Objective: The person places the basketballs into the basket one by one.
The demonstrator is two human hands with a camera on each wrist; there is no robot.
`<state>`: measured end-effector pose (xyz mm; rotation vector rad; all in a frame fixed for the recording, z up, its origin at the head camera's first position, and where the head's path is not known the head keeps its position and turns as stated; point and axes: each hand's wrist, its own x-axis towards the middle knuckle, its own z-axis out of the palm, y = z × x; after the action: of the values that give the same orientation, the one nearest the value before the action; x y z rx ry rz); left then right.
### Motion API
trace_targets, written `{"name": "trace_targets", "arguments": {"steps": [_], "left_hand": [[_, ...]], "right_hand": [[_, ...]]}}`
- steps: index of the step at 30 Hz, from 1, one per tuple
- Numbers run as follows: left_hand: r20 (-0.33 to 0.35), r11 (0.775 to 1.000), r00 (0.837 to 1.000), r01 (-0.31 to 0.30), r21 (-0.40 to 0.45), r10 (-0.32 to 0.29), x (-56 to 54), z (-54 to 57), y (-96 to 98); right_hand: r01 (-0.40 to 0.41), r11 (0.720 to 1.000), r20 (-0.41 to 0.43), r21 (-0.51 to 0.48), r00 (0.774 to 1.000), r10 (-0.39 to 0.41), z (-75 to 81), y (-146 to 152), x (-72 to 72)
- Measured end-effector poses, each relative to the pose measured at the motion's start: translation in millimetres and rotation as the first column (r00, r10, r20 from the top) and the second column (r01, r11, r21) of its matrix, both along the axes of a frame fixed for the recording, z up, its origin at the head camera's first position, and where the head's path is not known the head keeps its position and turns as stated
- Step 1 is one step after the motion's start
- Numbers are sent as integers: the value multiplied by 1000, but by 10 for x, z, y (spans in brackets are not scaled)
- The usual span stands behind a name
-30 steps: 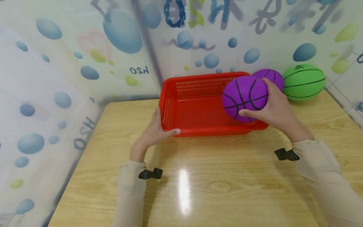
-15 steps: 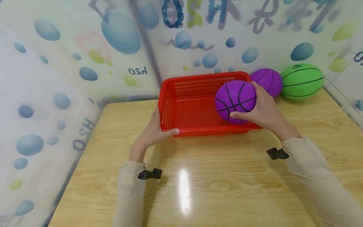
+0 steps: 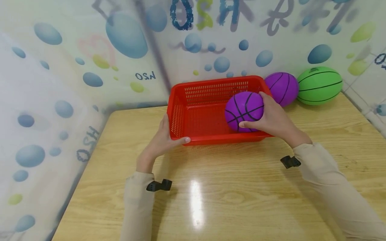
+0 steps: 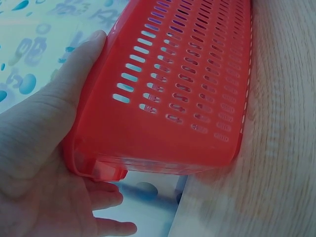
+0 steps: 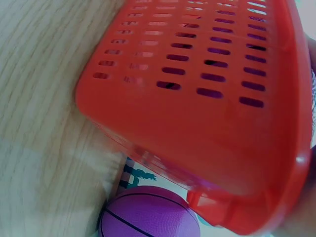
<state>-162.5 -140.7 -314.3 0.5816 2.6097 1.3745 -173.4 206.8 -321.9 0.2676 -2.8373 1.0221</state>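
Note:
A red plastic basket [image 3: 208,138] with slotted walls sits on the wooden table. My left hand [image 3: 162,135] grips its front left corner. The thumb [image 4: 91,47] lies along the rim and the other fingers pass down the outside of the left end. Inside the basket's right end is a purple ball [image 3: 241,110] with black basketball lines. My right hand [image 3: 275,117] holds that ball from its right side, thumb across the front and fingers over the far side. In the right wrist view the basket's slotted wall [image 5: 187,118] hides most of the held ball.
A second purple ball [image 3: 283,87] stands against the basket's right end. Beside it, a green ball [image 3: 320,86] sits near the back right table edge. A patterned wall [image 3: 196,60] rises right behind the basket, and another borders the table's left edge.
My right hand has moved left and down, lowering the purple ball deeper into the basket. The left hand keeps its grip on the basket corner. The view has shifted slightly.

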Motion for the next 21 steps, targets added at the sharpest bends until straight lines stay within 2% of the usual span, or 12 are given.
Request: {"name": "trace_targets", "arguments": {"steps": [5,13,21], "left_hand": [[-7,1000,1000,11,17,-10,-12,-15,-12],[-30,998,999,31,47,-29,-28,-29,-15],[-24,997,999,33,63,-32,-37,-48,-18]], "right_hand": [[-22,999,33,46,999,21,-44,-33,-48],[-55,988,31,143,998,51,-75,-68,-92],[-63,984,50,168,997,55,-72,-79,-100]]}}
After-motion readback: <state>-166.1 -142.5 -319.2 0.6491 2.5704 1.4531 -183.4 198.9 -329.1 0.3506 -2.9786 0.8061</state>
